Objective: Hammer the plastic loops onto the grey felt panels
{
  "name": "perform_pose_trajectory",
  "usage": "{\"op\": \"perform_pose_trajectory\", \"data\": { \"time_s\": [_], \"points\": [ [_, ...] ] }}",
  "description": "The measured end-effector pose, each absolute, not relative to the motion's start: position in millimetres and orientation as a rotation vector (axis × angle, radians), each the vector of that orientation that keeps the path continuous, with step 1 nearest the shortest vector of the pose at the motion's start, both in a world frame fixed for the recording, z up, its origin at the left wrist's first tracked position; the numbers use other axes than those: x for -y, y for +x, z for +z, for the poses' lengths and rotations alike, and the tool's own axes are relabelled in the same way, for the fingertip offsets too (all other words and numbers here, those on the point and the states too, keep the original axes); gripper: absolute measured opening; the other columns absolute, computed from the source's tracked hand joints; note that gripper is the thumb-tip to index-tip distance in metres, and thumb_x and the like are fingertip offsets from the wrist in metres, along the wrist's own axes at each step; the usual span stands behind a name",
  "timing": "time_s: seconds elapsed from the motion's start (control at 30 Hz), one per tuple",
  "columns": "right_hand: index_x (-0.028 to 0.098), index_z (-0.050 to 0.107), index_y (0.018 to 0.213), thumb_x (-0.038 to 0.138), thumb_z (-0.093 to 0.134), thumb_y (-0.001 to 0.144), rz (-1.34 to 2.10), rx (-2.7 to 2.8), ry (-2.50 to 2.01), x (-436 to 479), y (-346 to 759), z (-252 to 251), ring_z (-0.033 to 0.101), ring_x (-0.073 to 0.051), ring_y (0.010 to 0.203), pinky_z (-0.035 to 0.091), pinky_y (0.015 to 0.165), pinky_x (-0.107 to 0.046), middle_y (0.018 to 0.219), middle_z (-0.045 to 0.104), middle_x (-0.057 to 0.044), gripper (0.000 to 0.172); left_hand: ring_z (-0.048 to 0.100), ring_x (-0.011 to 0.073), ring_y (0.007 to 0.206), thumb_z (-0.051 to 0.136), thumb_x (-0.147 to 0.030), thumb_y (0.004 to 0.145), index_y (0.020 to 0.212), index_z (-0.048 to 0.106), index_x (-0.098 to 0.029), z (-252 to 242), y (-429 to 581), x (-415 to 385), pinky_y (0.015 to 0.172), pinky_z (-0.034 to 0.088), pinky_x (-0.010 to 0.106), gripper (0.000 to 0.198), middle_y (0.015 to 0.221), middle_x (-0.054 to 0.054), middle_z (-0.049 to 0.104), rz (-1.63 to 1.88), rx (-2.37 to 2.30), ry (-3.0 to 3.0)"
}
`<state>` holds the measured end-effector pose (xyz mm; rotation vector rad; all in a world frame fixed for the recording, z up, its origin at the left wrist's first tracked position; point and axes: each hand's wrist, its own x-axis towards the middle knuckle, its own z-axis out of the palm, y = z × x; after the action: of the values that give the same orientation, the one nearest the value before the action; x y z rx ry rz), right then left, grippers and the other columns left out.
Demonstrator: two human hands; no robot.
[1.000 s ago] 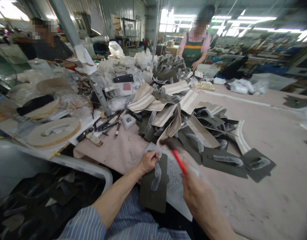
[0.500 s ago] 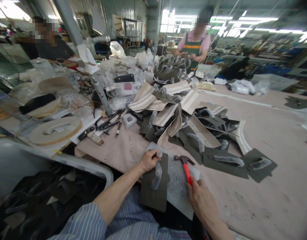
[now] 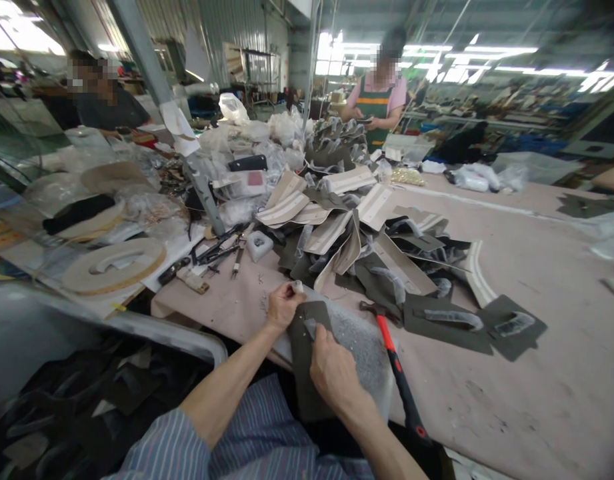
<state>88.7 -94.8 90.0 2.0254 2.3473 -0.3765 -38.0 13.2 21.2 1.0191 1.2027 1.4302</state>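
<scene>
A dark grey-green panel [image 3: 307, 373] lies over the near edge of a grey slab [image 3: 359, 337], in front of my lap. My left hand [image 3: 283, 308] is closed around a small, whitish, round-topped piece [image 3: 297, 287] at the panel's far left corner. My right hand [image 3: 337, 373] is closed on the panel's plastic-wrapped handle [image 3: 311, 328], most of which it hides. To the right, a claw hammer [image 3: 394, 360] with a red and black grip lies on the slab's right side and the table, untouched by either hand.
Similar panels [image 3: 444, 323] with wrapped handles are heaped beyond the slab. Pliers-like tools [image 3: 219, 247] and a tape roll [image 3: 114, 265] lie to the left. A bin [image 3: 177, 328] of dark panels stands at lower left. A co-worker [image 3: 379, 100] stands across the table; another sits far left.
My right hand has let go of the hammer, now lying on the right, and moved left onto the panel's handle. My left hand has shifted slightly left and up with the small piece.
</scene>
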Motion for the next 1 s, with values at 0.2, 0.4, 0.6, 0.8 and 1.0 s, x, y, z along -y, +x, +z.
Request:
{"op": "perform_pose_trajectory", "data": {
  "time_s": [0.2, 0.4, 0.6, 0.8, 1.0],
  "points": [
    [0.02, 0.059, 0.115, 0.003, 0.043, 0.086, 0.108, -2.696, 1.778, 71, 112, 110, 0.057, -0.024, 0.088, 0.042, 0.076, -0.036, 0.11, 0.06, -0.012, 0.037, 0.068, 0.017, 0.082, 0.075, -0.027, 0.077, 0.09, 0.068, -0.013, 83, -88, -14, 0.08, 0.053, 0.028, 0.021, 0.087, 0.005, 0.074, 1.689, -1.089, 1.081],
    [0.021, 0.062, 0.119, -0.003, 0.048, 0.076, -0.135, -3.024, 1.503, 66, 110, 42, 0.052, -0.024, 0.106, 0.044, 0.09, -0.035, 0.139, 0.048, -0.012, 0.051, 0.069, 0.0172, 0.082, 0.073, -0.024, 0.076, 0.096, 0.066, -0.015, 52, -66, 3, 0.079, 0.053, 0.028, 0.023, 0.087, 0.004, 0.074, 1.352, -1.026, 1.116],
    [0.024, 0.06, 0.128, -0.001, 0.04, 0.082, -0.567, -3.14, 1.625, 74, 106, 16, 0.051, -0.023, 0.117, 0.045, 0.098, -0.038, 0.138, 0.049, -0.009, 0.056, 0.07, 0.019, 0.086, 0.07, -0.023, 0.078, 0.098, 0.064, -0.015, 2, -37, -1, 0.08, 0.055, 0.029, 0.023, 0.093, 0.007, 0.075, 1.196, -1.016, 1.118],
    [0.022, 0.039, 0.147, 0.0, 0.032, 0.085, -0.484, -3.088, 1.901, 90, 117, 28, 0.041, -0.023, 0.135, 0.045, 0.102, -0.04, 0.151, 0.039, -0.011, 0.067, 0.071, 0.0191, 0.089, 0.07, -0.026, 0.08, 0.093, 0.063, -0.016, -9, -35, -17, 0.085, 0.054, 0.031, 0.019, 0.093, 0.006, 0.075, 1.228, -1.083, 1.103],
    [0.01, 0.059, 0.118, 0.03, 0.043, 0.095, -0.024, -2.482, 2.453, 96, 206, 46, 0.057, -0.033, 0.109, 0.048, 0.09, -0.046, 0.12, 0.059, -0.02, 0.035, 0.07, 0.0189, 0.089, 0.072, -0.029, 0.079, 0.091, 0.062, -0.017, -6, -31, -18, 0.086, 0.053, 0.03, 0.02, 0.091, 0.005, 0.075, 1.179, -1.117, 1.095]
  ]
}}
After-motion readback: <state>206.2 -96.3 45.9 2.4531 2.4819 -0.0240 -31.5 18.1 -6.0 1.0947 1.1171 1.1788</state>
